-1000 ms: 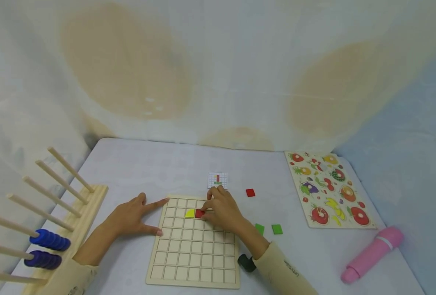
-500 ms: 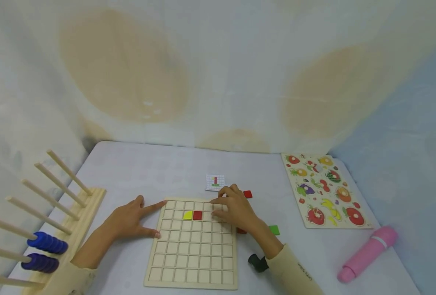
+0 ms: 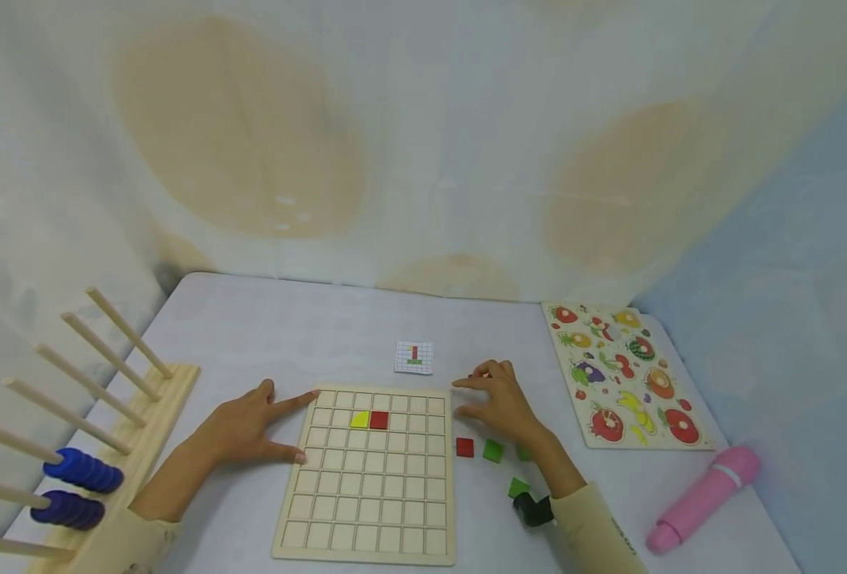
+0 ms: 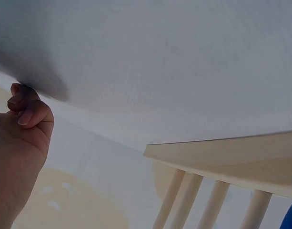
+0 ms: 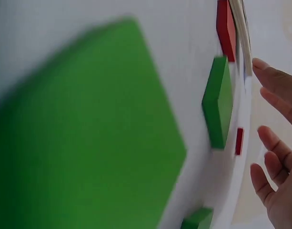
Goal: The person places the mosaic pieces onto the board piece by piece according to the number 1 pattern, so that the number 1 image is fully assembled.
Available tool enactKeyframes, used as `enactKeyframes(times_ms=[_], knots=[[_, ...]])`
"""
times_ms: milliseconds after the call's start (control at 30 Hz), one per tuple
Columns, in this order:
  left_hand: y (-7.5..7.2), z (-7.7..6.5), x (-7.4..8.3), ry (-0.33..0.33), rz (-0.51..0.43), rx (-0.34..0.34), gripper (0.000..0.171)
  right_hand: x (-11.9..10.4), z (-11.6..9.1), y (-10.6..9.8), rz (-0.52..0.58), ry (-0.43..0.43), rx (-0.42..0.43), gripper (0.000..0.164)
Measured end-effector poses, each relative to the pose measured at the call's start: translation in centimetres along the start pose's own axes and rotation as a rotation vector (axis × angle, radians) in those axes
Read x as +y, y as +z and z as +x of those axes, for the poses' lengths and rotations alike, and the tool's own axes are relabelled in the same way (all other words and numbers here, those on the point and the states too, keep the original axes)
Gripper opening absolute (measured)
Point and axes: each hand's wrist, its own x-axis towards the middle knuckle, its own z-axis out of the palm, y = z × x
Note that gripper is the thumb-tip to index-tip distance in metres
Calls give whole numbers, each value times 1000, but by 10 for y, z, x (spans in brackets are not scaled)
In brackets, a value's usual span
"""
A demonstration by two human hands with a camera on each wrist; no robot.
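A wooden grid board (image 3: pixel 366 510) lies in front of me, holding a yellow tile (image 3: pixel 359 419) with one corner cut away and a red square tile (image 3: pixel 378 420) side by side in its second row. My left hand (image 3: pixel 244 426) touches the board's left edge with straight thumb and index finger; its other fingers are curled in. Off the board's upper right corner, my right hand (image 3: pixel 502 406) hovers with fingers apart and nothing between them. Near its fingers lies a small red tile (image 5: pixel 239 141), mostly hidden by the hand in the head view.
Right of the board lie another red tile (image 3: pixel 464 447) and several green tiles (image 3: pixel 493 450), by a black wrist device (image 3: pixel 534 510). A printed pattern card (image 3: pixel 413 357) lies behind the board. A wooden bead abacus (image 3: pixel 172 399) stands left; a fruit puzzle (image 3: pixel 627 383) and pink microphone-shaped toy (image 3: pixel 703 498) lie right.
My right hand has let go of the red tile on the board and moved right, off the board. The left hand keeps its place at the board's edge.
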Motion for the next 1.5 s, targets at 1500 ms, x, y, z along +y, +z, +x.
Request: enactKeyframes(times_ms=[1500], knots=[[-3, -2, 2, 5, -4, 6, 99, 24, 3, -12, -173, -31, 149, 25]])
